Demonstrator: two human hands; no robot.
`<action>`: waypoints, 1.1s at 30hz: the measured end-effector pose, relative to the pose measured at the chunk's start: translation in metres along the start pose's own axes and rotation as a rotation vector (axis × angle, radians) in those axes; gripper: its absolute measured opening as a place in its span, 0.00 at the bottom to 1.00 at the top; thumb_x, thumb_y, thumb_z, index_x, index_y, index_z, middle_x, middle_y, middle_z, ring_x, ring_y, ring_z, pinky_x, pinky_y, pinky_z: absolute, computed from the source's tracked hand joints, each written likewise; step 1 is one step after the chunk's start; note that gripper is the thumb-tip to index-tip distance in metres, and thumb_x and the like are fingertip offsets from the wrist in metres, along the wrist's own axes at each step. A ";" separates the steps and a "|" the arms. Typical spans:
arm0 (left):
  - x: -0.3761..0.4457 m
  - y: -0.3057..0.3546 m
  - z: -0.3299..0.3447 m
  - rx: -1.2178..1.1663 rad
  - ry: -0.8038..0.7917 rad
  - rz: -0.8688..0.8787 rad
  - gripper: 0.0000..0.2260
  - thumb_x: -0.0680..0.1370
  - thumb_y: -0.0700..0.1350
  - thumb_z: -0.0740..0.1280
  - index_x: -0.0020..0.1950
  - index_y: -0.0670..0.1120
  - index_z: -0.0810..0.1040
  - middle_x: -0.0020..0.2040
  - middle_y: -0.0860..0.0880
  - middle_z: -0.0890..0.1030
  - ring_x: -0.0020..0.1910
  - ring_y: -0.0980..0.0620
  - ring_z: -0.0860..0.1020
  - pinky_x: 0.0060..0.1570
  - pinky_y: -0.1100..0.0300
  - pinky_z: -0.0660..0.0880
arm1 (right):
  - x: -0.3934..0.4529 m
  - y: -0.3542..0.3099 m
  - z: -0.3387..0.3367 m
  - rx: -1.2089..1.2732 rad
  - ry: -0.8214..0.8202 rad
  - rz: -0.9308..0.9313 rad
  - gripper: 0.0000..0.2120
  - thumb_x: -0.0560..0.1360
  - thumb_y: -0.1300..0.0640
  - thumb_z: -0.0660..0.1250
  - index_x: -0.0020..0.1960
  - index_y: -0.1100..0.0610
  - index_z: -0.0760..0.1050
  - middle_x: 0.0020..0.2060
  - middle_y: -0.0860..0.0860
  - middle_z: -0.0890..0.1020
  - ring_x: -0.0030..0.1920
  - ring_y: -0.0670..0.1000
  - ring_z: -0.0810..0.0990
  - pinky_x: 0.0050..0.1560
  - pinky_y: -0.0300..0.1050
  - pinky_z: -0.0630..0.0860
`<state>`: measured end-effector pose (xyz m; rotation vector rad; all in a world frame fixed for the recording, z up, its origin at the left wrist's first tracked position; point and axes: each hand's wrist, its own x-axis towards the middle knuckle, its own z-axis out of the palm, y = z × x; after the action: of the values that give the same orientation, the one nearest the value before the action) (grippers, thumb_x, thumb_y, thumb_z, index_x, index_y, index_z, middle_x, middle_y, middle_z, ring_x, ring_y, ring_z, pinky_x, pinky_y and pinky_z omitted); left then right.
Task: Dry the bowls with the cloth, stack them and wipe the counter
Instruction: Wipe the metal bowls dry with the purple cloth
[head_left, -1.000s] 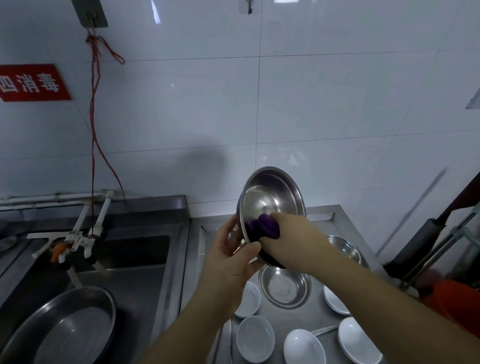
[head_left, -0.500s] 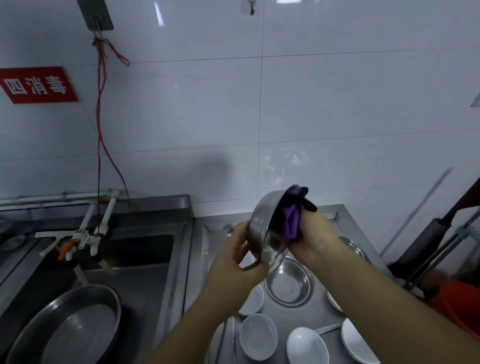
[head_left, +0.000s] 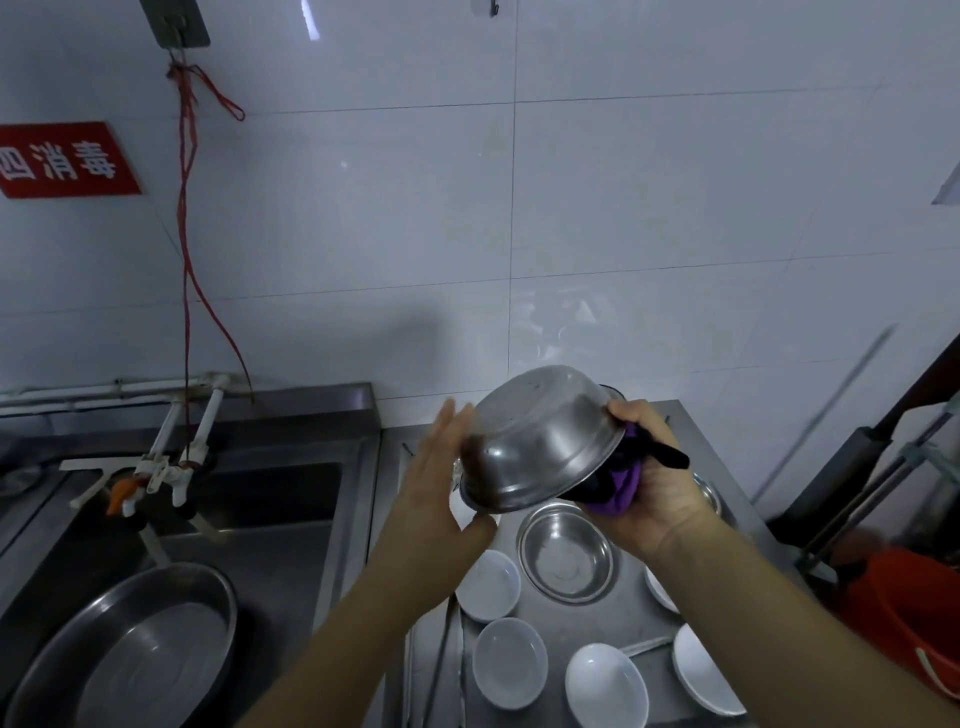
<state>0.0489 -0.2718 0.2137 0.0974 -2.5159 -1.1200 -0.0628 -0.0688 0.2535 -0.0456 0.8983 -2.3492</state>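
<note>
The right hand (head_left: 644, 499) is closed around a purple cloth (head_left: 621, 486) and pinches the rim of a steel bowl (head_left: 540, 441) too, with the thumb on the outside of the rim. The cloth is bunched up between the palm and the inside of the bowl, and a dark bit of it pokes out to the right. The bowl is up in the air above the counter (head_left: 623, 634), tipped so its round bottom faces up and toward the wall.

The left hand (head_left: 441, 488) is flat and loose, fingers straight and pointing up. It sits right by the left side of the bowl (the spot where they meet is blurry, so I cannot tell if it really touches). It is not gripping anything.

Under the hands, a second steel bowl (head_left: 566, 556) sits the right way up on the counter. Small white bowls lie around it: one (head_left: 488, 584) just to its left, one (head_left: 509, 662) nearer the person, one (head_left: 605, 686) beside that, and one (head_left: 701, 675) at the right edge. Another steel bowl (head_left: 709, 496) peeks out behind the right hand.

To the left is a sink (head_left: 280, 519) with a big round metal pan (head_left: 130, 649) leaning in it and white taps (head_left: 171, 467) above. A red string (head_left: 184, 218) hangs down the white tiled wall near a red sign (head_left: 62, 158). An orange bucket (head_left: 904, 618) stands at the far right.
</note>
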 end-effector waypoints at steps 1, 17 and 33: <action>-0.001 0.002 0.003 -0.104 0.032 -0.144 0.42 0.78 0.42 0.74 0.80 0.71 0.56 0.82 0.68 0.56 0.75 0.67 0.66 0.65 0.67 0.71 | -0.001 0.001 -0.002 0.004 -0.010 0.000 0.09 0.69 0.53 0.76 0.47 0.54 0.86 0.50 0.56 0.86 0.49 0.59 0.87 0.52 0.60 0.82; 0.008 0.019 -0.007 -1.589 0.225 -0.656 0.15 0.77 0.44 0.69 0.59 0.38 0.87 0.62 0.39 0.86 0.60 0.44 0.86 0.52 0.53 0.85 | -0.009 0.040 -0.040 -0.047 0.223 0.119 0.33 0.78 0.33 0.66 0.66 0.60 0.82 0.62 0.62 0.84 0.61 0.62 0.84 0.64 0.60 0.80; 0.003 0.045 -0.008 -1.054 -0.035 -0.564 0.14 0.85 0.50 0.64 0.58 0.46 0.87 0.54 0.36 0.86 0.48 0.42 0.87 0.45 0.49 0.85 | -0.015 0.023 0.030 -1.165 0.058 -0.715 0.20 0.77 0.38 0.67 0.69 0.36 0.75 0.59 0.33 0.82 0.60 0.38 0.81 0.58 0.37 0.80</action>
<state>0.0529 -0.2475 0.2524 0.5008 -1.6296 -2.5073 -0.0311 -0.0913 0.2655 -0.8814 2.4530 -2.0041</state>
